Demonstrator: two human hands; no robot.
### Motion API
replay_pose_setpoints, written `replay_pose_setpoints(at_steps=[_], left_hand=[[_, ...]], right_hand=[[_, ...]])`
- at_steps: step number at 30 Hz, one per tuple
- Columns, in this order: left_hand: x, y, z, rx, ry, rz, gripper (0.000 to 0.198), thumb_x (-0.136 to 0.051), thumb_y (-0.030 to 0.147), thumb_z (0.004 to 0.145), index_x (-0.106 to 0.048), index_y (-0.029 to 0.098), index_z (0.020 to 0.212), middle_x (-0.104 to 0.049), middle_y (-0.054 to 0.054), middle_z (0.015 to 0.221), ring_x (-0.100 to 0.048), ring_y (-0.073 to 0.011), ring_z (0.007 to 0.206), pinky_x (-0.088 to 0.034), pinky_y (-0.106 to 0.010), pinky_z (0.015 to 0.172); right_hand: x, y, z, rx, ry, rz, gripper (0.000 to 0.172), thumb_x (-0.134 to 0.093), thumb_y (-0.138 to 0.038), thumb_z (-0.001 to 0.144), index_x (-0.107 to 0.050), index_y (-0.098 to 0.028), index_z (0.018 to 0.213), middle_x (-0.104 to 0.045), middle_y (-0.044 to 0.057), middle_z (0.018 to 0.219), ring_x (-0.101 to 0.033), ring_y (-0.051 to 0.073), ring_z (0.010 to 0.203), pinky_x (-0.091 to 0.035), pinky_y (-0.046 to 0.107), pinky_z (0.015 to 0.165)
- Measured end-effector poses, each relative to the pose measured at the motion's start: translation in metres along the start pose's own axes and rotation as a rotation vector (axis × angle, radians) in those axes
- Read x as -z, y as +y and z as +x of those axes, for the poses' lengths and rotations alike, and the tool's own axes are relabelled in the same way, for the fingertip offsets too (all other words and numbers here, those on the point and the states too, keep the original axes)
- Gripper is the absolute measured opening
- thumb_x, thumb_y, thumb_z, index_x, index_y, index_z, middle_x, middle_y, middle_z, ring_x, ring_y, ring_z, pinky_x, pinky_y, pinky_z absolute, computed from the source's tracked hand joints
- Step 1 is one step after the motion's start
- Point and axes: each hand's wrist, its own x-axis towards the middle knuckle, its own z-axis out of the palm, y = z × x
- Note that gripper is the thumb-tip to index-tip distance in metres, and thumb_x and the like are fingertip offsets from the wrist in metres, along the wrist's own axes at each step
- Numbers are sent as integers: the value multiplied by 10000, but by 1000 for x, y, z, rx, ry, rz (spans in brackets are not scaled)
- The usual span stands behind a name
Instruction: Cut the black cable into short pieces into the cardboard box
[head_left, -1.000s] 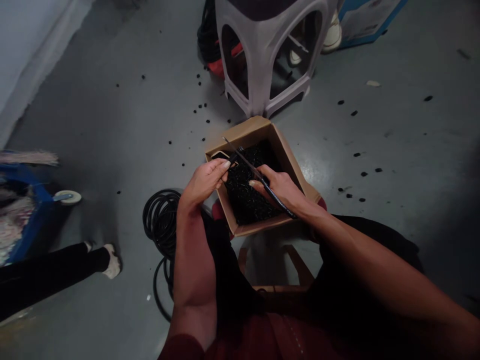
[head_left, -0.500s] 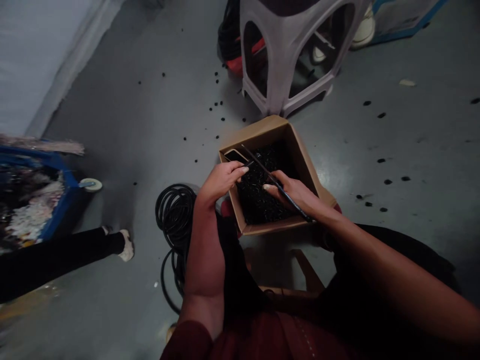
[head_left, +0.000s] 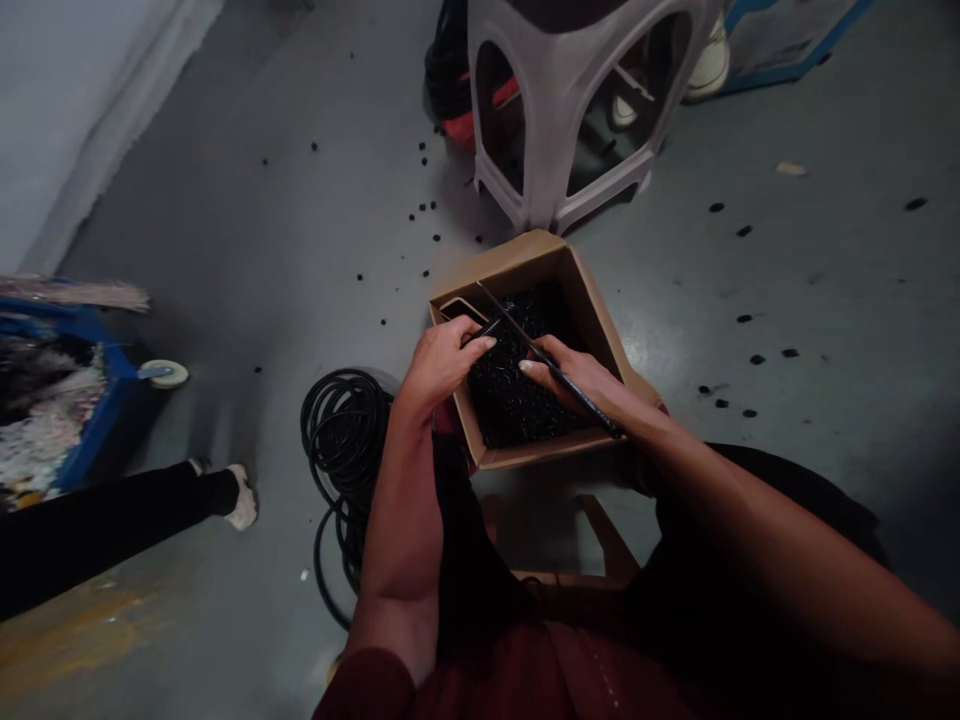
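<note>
Fingers closed, the left hand (head_left: pixel 442 362) pinches a ridged black piece (head_left: pixel 490 327); the right hand (head_left: pixel 577 375) grips a slender dark tool (head_left: pixel 550 366) above glossy black scraps (head_left: pixel 517 395) in a brown cardboard box (head_left: pixel 598 300).

Box (head_left: pixel 501 262): before you, scraps (head_left: pixel 510 405) in it.
Your left hand (head_left: pixel 442 362): over the box's left side, strip (head_left: pixel 490 326) in it.
Your right hand (head_left: pixel 574 375): over the right side, tool (head_left: pixel 587 402) in it.
Stool (head_left: pixel 540 130): beyond the box.
Cable (head_left: pixel 345 425): on the floor (head_left: pixel 255 270), left of your left arm.
Bin (head_left: pixel 120 362): at left, someone's leg (head_left: pixel 127 520) nearer you.
</note>
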Motion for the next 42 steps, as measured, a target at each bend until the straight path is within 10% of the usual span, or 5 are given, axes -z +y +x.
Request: replay_pose_setpoints(at_steps=[15,32,42], left_hand=[[1,-13,3,-37,-37,21,185,-520,293,808,-647,161,777,-582,-13,687,-472,-135,640,-314,-253,606],[-4,-17,6,48,-22,-627,504,-481,279,866,-486,151,1354,-564,-12,828,-491,-53,568,-405,-193,552],[-3,-14,5,15,-32,-587,500,-505,293,876,-504,167,1360,-569,4,780,-418,-43,537,-355,-186,517]], right_hand=[[-3,6,-1,3,2,-151,341,-429,-535,883,-544,-231,987,-605,31,694,-537,189,590,-287,256,535],[3,5,-1,44,69,60,366,-425,-496,905,-539,-207,1099,-674,61,912,-627,217,797,-420,279,660],[9,6,-5,119,61,112,476,-468,-530,884,-527,-188,1211,-672,80,986,-620,219,840,-442,303,709]])
